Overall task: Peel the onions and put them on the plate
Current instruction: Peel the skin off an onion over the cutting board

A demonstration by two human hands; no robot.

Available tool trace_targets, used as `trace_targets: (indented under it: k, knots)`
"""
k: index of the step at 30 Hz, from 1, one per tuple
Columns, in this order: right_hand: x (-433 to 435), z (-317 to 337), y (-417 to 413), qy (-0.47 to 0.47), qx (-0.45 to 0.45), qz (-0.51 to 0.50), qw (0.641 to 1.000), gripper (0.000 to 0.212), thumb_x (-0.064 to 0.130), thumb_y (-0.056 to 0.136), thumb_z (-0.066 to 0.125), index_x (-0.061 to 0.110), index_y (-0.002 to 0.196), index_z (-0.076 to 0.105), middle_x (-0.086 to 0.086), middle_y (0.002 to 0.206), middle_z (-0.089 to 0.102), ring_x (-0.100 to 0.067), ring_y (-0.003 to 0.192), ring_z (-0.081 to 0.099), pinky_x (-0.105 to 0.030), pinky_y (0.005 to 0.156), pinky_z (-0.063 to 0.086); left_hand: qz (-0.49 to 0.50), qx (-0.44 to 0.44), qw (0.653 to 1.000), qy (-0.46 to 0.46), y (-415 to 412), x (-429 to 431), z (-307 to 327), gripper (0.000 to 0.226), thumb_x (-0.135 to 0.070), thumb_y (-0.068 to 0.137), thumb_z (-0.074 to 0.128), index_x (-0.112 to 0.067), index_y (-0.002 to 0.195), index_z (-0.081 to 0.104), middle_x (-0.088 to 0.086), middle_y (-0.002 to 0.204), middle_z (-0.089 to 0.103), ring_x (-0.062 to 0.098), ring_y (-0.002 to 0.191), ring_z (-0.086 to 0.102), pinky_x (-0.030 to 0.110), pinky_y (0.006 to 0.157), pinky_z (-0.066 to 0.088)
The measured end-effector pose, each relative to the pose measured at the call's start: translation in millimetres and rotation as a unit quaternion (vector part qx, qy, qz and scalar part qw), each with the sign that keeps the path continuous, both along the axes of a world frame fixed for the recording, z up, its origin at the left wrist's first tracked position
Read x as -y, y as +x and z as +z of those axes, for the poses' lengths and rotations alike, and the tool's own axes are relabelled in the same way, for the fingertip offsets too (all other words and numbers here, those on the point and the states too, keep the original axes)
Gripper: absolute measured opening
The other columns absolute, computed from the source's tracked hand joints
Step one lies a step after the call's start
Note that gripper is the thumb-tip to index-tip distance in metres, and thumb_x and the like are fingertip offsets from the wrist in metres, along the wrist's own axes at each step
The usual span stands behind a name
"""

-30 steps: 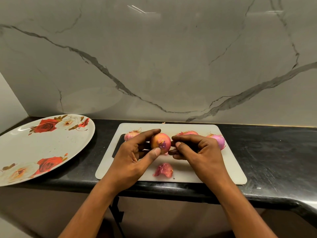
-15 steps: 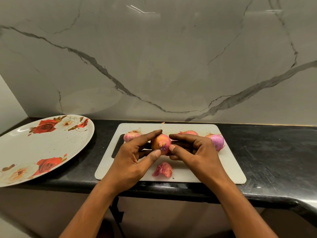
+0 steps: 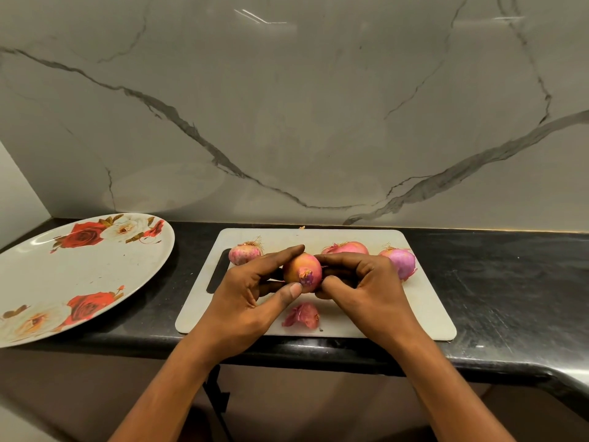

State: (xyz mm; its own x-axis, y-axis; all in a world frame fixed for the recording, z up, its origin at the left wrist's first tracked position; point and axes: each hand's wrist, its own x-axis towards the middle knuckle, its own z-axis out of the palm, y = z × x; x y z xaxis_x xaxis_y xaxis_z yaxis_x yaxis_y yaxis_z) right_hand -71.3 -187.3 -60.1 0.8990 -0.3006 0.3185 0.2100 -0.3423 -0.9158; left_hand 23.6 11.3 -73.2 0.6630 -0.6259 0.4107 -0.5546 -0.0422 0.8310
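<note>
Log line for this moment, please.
step: peeling | left hand: holds onion | right hand: pinches onion's side | board: more onions, peel scrap | plate: no onions yet

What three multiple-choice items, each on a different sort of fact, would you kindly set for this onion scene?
1. Where is the flowered plate?
A. Left of the cutting board
B. On the board
C. Right of the board

2. How many onions lie on the board, leaving out the held onion?
A. One
B. Three
C. Five

3. What state is the held onion in?
A. Lying free on the plate
B. Cut in halves
C. Whole, gripped by the left hand and the right hand

Key:
1 A: the plate sits on the counter, to the board's left.
2 B: the left onion, the middle onion and the right onion lie behind the hands.
3 C: fingers of both hands close on it above the board.
</note>
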Motion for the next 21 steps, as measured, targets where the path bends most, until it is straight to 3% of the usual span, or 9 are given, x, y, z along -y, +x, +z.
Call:
trace_targets:
  k: [4, 9, 13, 17, 21]
  knots:
    - [-1.7, 0.6, 0.5, 0.004, 0.01, 0.001, 1.0, 0.042, -0.003, 0.092, 0.072, 0.033, 0.115, 0.076, 0.011, 0.1, 0.082, -0.01, 0.09, 0.08, -0.025, 0.081, 0.064, -0.002, -0.015, 1.0, -0.003, 0.5, 0.2, 0.2, 0.058, -0.022, 0.095, 0.073, -0.026, 0.15, 0.056, -0.012, 0.144, 0.063, 0.016, 0.132, 0.064, 0.044, 0.105, 0.058]
    - [-1.0, 1.1, 0.4, 0.035, 0.025, -0.008, 0.999, 0.034, 0.0, 0.094, 0.074, 0.03, 0.11, 0.078, 0.01, 0.098, 0.082, -0.014, 0.089, 0.08, -0.03, 0.081, 0.065, -0.003, -0.028, 0.999, -0.033, -1.5, 1.1, 5.1, 0.056, -0.022, 0.091, 0.072, -0.031, 0.144, 0.057, -0.025, 0.137, 0.063, 0.009, 0.128, 0.065, 0.023, 0.1, 0.056]
    - [0.0, -0.7, 0.1, 0.039, 0.021, -0.01, 0.999, 0.027, 0.008, 0.092, 0.079, 0.022, 0.115, 0.079, 0.004, 0.099, 0.083, -0.015, 0.088, 0.081, -0.036, 0.082, 0.066, 0.011, -0.024, 0.999, -0.039, -1.8, 2.8, 6.8, 0.055, -0.023, 0.089, 0.072, -0.034, 0.14, 0.057, -0.035, 0.131, 0.062, 0.004, 0.123, 0.066, 0.018, 0.095, 0.056]
    - [-1.6, 2.3, -0.3, 0.024, -0.002, 0.023, 0.999, 0.04, 0.014, 0.094, 0.078, 0.019, 0.133, 0.071, 0.001, 0.113, 0.08, -0.013, 0.094, 0.08, -0.037, 0.083, 0.066, 0.008, -0.014, 1.0, -0.021, -1.0, 2.3, 5.9, 0.056, -0.024, 0.09, 0.073, -0.033, 0.144, 0.056, -0.032, 0.135, 0.063, 0.004, 0.127, 0.065, 0.024, 0.1, 0.057]
    - [-1.2, 4.3, -0.2, 0.015, -0.009, 0.04, 0.999, 0.043, 0.012, 0.091, 0.079, 0.02, 0.133, 0.072, 0.006, 0.117, 0.079, -0.008, 0.107, 0.076, -0.036, 0.091, 0.064, -0.003, -0.013, 1.0, -0.011, 0.1, 0.7, 4.1, 0.057, -0.022, 0.092, 0.073, -0.031, 0.146, 0.057, -0.021, 0.141, 0.063, 0.01, 0.132, 0.063, 0.033, 0.104, 0.057]
